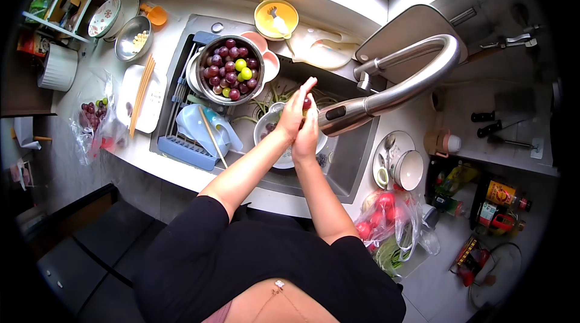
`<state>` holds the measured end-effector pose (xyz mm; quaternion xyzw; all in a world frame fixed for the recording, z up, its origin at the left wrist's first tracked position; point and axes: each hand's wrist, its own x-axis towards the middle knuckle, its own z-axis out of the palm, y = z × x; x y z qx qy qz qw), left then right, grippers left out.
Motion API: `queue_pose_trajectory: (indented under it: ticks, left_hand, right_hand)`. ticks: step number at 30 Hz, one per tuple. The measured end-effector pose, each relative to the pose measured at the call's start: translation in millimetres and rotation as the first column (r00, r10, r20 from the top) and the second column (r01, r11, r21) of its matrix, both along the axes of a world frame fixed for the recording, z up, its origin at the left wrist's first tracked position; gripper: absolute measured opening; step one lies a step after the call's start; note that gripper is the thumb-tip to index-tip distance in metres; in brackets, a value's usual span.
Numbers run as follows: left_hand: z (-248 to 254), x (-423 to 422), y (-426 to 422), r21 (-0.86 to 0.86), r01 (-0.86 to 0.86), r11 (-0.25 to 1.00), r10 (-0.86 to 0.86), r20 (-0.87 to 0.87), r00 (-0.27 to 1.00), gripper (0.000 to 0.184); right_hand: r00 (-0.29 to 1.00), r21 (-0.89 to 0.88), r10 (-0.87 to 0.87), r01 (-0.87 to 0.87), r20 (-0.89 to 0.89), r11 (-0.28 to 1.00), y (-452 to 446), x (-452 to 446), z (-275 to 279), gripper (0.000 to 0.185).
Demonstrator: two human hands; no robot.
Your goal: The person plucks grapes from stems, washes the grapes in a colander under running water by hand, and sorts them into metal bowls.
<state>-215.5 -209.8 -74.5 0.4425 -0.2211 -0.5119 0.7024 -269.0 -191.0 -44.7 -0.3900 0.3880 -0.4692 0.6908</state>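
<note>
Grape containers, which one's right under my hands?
The white bowl in the sink; the metal pot and the clear plastic bag are both off to the left, away from your hands.

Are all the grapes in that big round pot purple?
No, the pot also has yellow-green grapes in among the purple grapes.

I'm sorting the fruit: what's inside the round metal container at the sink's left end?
Dark grapes and a few green ones show in the container; anything beneath the top layer is hidden.
</note>
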Motion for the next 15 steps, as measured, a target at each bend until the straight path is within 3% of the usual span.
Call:
queue_pose_trajectory:
  ticks: [1,2,5,6,9,10,13,14,15]
  left_hand:
    - [13,-4,6,-0.012,0.018,1.0,-0.02,-0.223,0.975,0.045]
    - [27,-8,13,-0.015,0.02,1.0,-0.024,-0.436,0.9,0.045]
    - [30,-6,16,0.009,-0.078,0.997,0.062,-0.702,0.71,0.043]
    - [27,-3,14,-0.026,-0.081,0.996,0.025,-0.818,0.574,0.039]
    - [23,1,11,-0.161,0.007,0.987,-0.15,-0.903,0.402,0.037]
    - [21,-1,11,-0.141,0.032,0.99,-0.143,-0.92,0.364,0.036]
    - [18,-14,9,-0.009,0.142,0.99,-0.06,-0.933,0.356,0.033]
    - [11,-15,11,-0.046,0.196,0.98,-0.118,-0.921,0.372,0.03]
    - [14,-21,9,0.086,0.202,0.976,-0.004,-0.912,0.411,0.028]
  right_hand:
    - [0.995,0.033,-0.021,0.018,0.093,0.999,-8,-1,-3,0.051]
    - [0.944,0.177,-0.054,-0.005,0.326,0.984,-14,-10,-14,0.052]
    - [0.94,0.155,-0.018,-0.038,0.34,0.987,-21,-21,-7,0.054]
    - [0.958,0.095,-0.019,-0.009,0.287,0.995,-20,-20,4,0.056]
    - [0.939,0.133,-0.185,0.153,0.288,0.979,-17,-25,16,0.054]
    - [0.899,0.175,-0.195,0.135,0.393,0.975,-18,-29,30,0.049]
    - [0.86,0.14,-0.159,0.103,0.484,0.985,-14,-41,69,0.043]
    - [0.87,0.121,-0.153,0.109,0.469,0.987,-13,-47,72,0.041]
    - [0.895,0.127,-0.203,0.166,0.397,0.978,-14,-51,72,0.043]
